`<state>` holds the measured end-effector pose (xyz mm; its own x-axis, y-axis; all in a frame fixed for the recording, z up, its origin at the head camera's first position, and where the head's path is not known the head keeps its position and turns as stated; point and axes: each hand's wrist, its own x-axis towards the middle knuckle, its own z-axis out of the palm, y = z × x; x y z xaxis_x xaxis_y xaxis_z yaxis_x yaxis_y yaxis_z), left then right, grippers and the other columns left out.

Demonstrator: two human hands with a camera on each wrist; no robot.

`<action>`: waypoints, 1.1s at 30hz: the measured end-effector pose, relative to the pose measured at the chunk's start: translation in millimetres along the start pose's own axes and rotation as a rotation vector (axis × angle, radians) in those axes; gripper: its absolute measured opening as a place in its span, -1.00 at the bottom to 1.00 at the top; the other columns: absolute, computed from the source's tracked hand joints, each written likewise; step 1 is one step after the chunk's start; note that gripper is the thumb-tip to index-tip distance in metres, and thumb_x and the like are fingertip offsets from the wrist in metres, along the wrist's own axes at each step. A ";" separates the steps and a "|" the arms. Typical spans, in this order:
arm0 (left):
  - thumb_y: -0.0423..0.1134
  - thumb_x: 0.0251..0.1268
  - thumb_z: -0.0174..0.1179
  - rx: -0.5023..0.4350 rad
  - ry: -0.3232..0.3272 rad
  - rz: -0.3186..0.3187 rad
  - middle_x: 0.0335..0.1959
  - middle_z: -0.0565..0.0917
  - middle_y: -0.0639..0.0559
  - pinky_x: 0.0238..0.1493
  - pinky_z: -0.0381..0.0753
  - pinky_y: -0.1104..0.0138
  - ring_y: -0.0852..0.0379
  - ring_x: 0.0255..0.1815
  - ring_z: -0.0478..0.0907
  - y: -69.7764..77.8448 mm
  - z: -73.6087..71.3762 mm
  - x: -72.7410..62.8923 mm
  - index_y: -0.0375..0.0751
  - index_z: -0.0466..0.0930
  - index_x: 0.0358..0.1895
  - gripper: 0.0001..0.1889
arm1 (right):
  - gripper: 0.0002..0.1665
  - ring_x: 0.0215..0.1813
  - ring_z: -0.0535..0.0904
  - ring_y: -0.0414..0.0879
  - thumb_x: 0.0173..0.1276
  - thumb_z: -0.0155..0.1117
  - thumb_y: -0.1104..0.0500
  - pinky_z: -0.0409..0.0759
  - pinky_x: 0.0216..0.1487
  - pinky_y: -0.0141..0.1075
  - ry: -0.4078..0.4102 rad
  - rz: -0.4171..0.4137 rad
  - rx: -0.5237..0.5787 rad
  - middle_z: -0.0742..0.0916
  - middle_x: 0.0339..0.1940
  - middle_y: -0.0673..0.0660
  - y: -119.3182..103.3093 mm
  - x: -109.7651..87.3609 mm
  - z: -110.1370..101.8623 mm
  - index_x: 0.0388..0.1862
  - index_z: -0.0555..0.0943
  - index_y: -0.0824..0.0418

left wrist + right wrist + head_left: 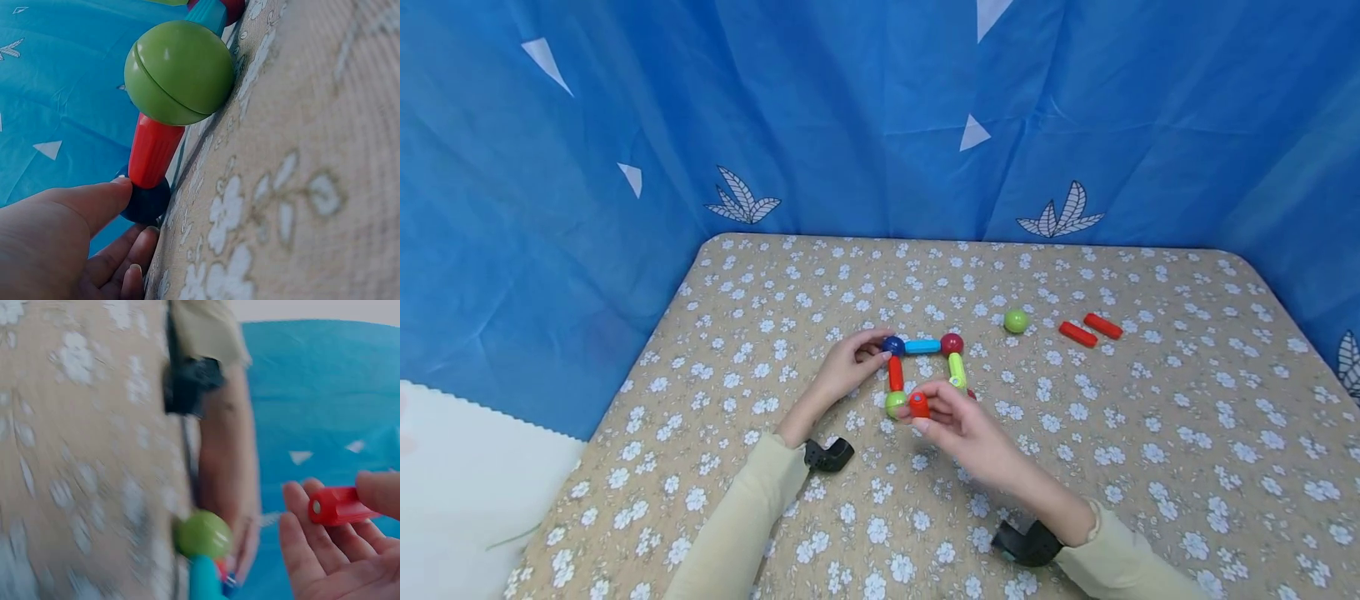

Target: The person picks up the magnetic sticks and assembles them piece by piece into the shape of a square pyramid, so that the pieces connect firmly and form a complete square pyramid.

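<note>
A joined square of magnetic rods and balls lies on the tablecloth. My left hand (853, 367) holds the dark blue ball (147, 203) at its far left corner, thumb on top and fingers beneath. From that ball a red rod (153, 152) runs to a green ball (178, 72), and a light blue rod (922, 347) to a dark red ball (952, 343). A yellow-green rod (957, 369) leads on to another red ball, mostly hidden. My right hand (958, 425) pinches a separate red rod (340, 505), one end showing, above the near side.
A loose green ball (1017, 322) lies right of the square. Further right are two loose red rods, a nearer one (1078, 334) and a farther one (1103, 326). A blue curtain (880, 125) hangs behind the table's far edge.
</note>
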<state>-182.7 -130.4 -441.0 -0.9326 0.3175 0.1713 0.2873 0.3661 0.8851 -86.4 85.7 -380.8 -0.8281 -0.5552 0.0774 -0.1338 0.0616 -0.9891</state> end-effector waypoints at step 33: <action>-0.33 0.26 0.22 0.036 -0.002 -0.037 -0.16 0.61 -0.04 -0.21 0.55 0.36 0.13 -0.23 0.54 -5.1 0.7 2.9 -0.23 0.53 0.13 -0.64 | -0.74 0.11 0.53 0.00 0.35 0.16 0.36 0.44 0.11 -0.18 0.200 -0.087 -0.151 0.63 0.06 0.23 44.8 47.9 19.1 0.00 0.42 0.30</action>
<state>-186.7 -130.8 -445.4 -0.9422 0.3055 0.1380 0.2607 0.4092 0.8744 -121.7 46.0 -423.8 -0.8992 -0.3895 0.1995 -0.2764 0.1521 -0.9489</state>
